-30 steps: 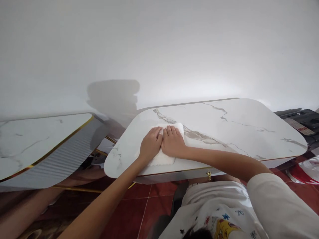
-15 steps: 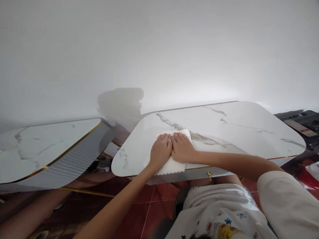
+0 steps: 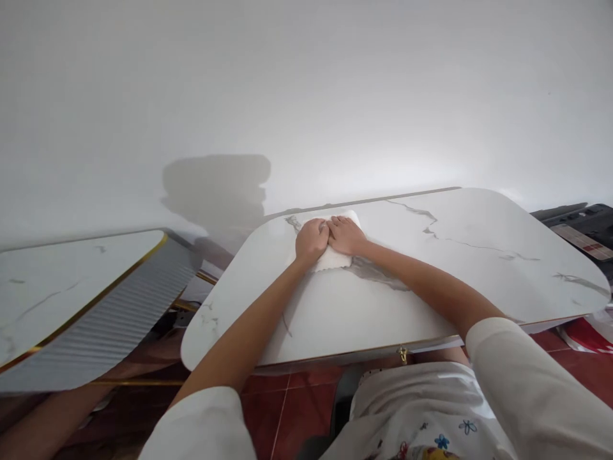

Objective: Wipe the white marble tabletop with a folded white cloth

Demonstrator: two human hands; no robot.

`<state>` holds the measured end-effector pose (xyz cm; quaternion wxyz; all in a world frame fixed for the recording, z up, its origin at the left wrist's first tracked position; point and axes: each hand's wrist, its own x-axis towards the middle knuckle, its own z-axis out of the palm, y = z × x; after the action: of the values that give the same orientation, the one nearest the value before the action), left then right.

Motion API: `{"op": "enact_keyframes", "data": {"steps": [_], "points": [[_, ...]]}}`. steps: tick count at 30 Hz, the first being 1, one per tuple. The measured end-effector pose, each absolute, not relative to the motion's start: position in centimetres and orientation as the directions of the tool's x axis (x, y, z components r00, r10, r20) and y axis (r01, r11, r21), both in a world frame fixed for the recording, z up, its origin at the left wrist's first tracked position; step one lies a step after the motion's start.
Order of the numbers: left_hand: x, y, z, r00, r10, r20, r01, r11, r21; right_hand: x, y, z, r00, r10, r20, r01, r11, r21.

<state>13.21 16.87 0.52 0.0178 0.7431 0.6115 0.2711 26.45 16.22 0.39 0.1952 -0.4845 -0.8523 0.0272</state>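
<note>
White, marble-veined, round-cornered tabletop (image 3: pixel 479 255) stands left of a dark, boxy object (image 3: pixel 591 220) with an illegible label (image 3: pixel 582 242). The white cloth (image 3: pixel 334 259) lies nearer the tabletop's back edge than half a second ago. Left hand (image 3: pixel 311 241) and right hand (image 3: pixel 347 236) press it, fingers close; whether gripping, I cannot tell.

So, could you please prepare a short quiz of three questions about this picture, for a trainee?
1. True or false: the left hand and the right hand both rest on the white cloth.
2. Which edge of the marble-patterned tabletop is the cloth nearer to? A) the edge along the wall; B) the edge along the person's lap.
3. Fill in: the small fitting below the tabletop's front edge is ____ in colour.

Key: 1. True. 2. A. 3. Gold.
</note>
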Motion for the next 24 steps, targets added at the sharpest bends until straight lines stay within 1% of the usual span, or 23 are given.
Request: {"op": "enact_keyframes", "data": {"steps": [4,13,19,24], "points": [[13.4,20.5,0.4,0.036,0.932,0.362,0.901,-0.187,0.391,26.4,19.8,0.4,-0.440,0.849,0.295,0.820,0.513,-0.253],[13.7,25.3,0.6,0.009,0.943,0.333,0.899,-0.153,0.410,26.1,25.5,0.0,-0.416,0.846,0.333,0.807,0.512,-0.293],[14.1,26.6,0.9,0.011,0.945,0.325,0.912,-0.143,0.384,26.2,27.1,0.0,-0.406,0.848,0.340,0.817,0.504,-0.282],[14.0,27.0,0.9,0.050,0.949,0.312,0.931,-0.158,0.331,26.3,27.0,0.0,-0.403,0.850,0.339,0.817,0.501,-0.285]]}}
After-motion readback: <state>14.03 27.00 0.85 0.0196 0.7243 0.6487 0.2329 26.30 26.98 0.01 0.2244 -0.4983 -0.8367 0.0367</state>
